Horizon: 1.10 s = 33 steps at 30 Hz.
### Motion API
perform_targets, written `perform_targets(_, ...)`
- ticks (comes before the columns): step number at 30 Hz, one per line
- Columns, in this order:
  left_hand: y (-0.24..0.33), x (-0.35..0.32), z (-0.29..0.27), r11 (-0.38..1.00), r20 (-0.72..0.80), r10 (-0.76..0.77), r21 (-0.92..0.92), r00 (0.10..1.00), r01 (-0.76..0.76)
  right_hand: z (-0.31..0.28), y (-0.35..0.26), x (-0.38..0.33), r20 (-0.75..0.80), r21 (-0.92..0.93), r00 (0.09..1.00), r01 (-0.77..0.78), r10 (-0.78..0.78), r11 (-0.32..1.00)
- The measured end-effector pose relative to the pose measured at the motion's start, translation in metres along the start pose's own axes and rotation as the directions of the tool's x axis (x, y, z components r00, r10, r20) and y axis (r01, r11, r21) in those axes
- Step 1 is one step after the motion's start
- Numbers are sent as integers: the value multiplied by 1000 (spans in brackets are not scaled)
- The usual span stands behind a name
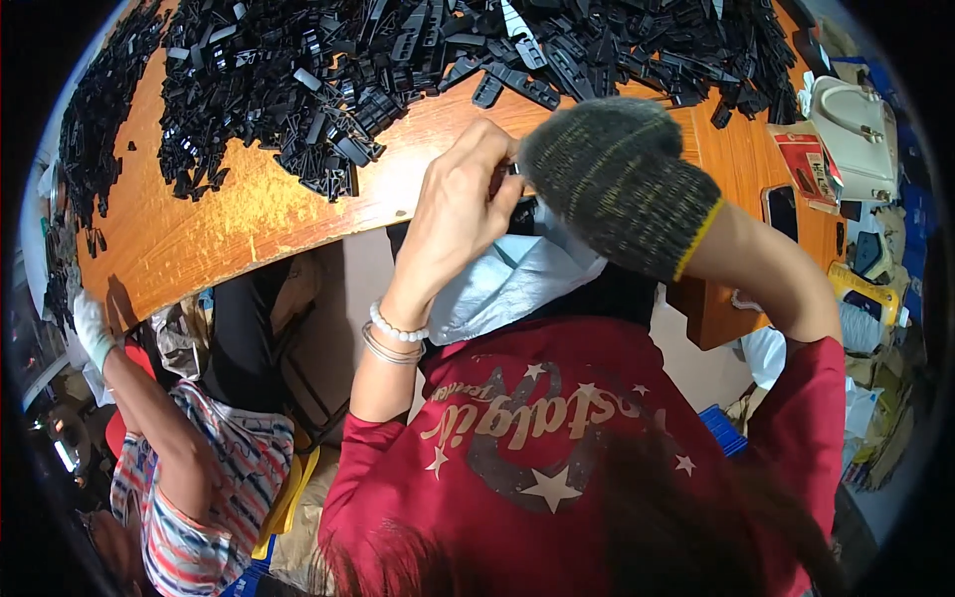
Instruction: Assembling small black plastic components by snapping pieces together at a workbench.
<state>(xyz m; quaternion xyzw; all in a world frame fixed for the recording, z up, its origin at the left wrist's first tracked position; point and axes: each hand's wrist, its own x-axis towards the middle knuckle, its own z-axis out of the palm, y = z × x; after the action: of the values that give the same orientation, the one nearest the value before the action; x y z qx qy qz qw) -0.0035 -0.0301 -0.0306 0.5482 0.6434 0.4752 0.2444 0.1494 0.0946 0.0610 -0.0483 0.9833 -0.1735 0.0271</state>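
My bare left hand (463, 194), with a beaded bracelet and thin bangles at the wrist, is closed in a pinch near the table's front edge. Between its thumb and fingers shows a sliver of a small black part (513, 169), mostly hidden. My right hand (617, 179) wears a dark grey knitted glove with a yellow cuff. It curls closed right beside the left fingertips; what it grips is out of sight behind the glove. Beneath both hands, a pale cloth or bag (507, 284) lies over my lap.
Heaps of black plastic parts (328, 90) cover the far side of the wooden table (249, 219). To the right are a phone (781, 211), a red packet (804, 164) and a white handbag (851, 134). At the left sits a co-worker in a striped shirt (199, 497), one gloved hand (92, 323) by the table.
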Motion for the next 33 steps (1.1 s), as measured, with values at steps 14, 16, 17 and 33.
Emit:
perform_targets(14, 0, -4, 8, 999, -121, 16, -35, 992, -21, 29, 3, 16, -323, -90, 943, 55, -81, 994)
perform_targets(16, -2, -4, 9, 999, -124, 9, -46, 992, -15, 21, -3, 19, -344, -53, 938, 26, -42, 998)
perform_targets(17, -3, -4, 9, 1000, -114, 0, -26, 993, -3, 20, -2, 18, -299, -93, 953, 9, -37, 996)
perform_targets(33, -7, -1, 13, 999, -169, 38, 6, 985, -37, 35, 9, 19, -398, -111, 913, 46, -87, 993)
